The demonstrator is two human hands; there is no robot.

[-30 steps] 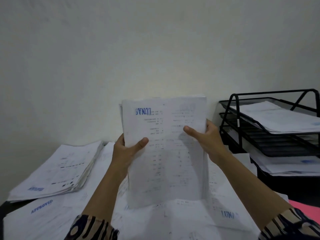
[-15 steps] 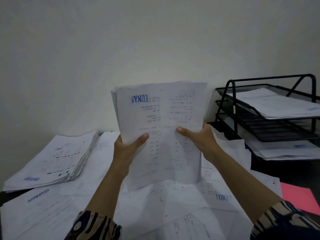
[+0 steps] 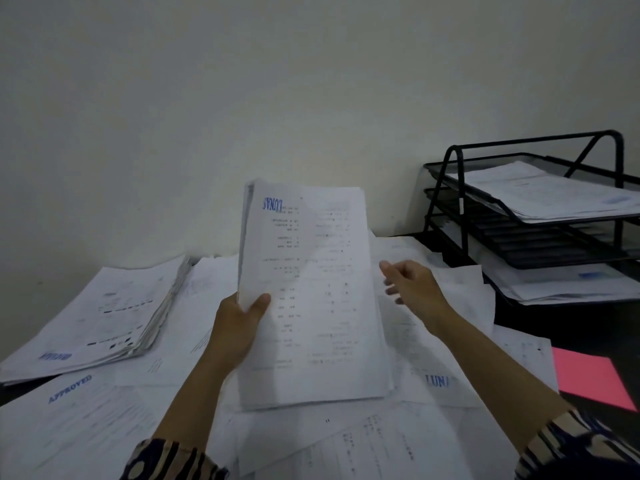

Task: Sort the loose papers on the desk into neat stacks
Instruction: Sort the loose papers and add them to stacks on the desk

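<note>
i'd call it partway: one stack (image 3: 93, 320) sits squared at the desk's left, my left hand (image 3: 239, 327) pinches a sheaf (image 3: 311, 296) upright, right hand (image 3: 412, 289) loose beside it, loose papers (image 3: 363, 441) still unsorted underneath.

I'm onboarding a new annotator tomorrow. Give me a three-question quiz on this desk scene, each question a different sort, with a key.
1. True or false: both hands grip the upright sheaf.
2. Which colour is the sheet at the desk's right edge? A green, B pink, C yellow.
3. Fill in: the blue stamp on the loose paper at near left reads ____.

Key
1. False: the left hand grips it; the right hand is off it, fingers loose.
2. B.
3. APPROVED.
</note>
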